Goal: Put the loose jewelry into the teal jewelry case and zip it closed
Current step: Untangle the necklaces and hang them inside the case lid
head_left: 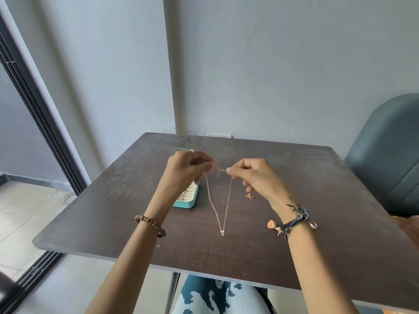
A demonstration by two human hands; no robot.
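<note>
- Near the middle of the frame, the left hand point(188, 168) and the right hand point(254, 177) hold up a thin necklace point(227, 200).
- Each hand pinches one end of the chain between thumb and finger, and the two ends are close together at the top.
- The chain hangs down in a V, and its little charm point(222, 232) is at the bottom, right by the table point(317, 200).
- Behind the left hand, the teal case point(186, 200) lies open on the table, and soft ring rolls show inside.
- More loose pieces lie on the table at the right: a small gold piece point(249, 196), an orange earring point(272, 225) and a ring point(313, 225) by the right wrist.
- The necklace looks very light, floppy and thin, so I think it can tangle or snap if pulled hard.
- Holding it by the ends near the clasp seems best, then lowering it slowly into the case.
</note>
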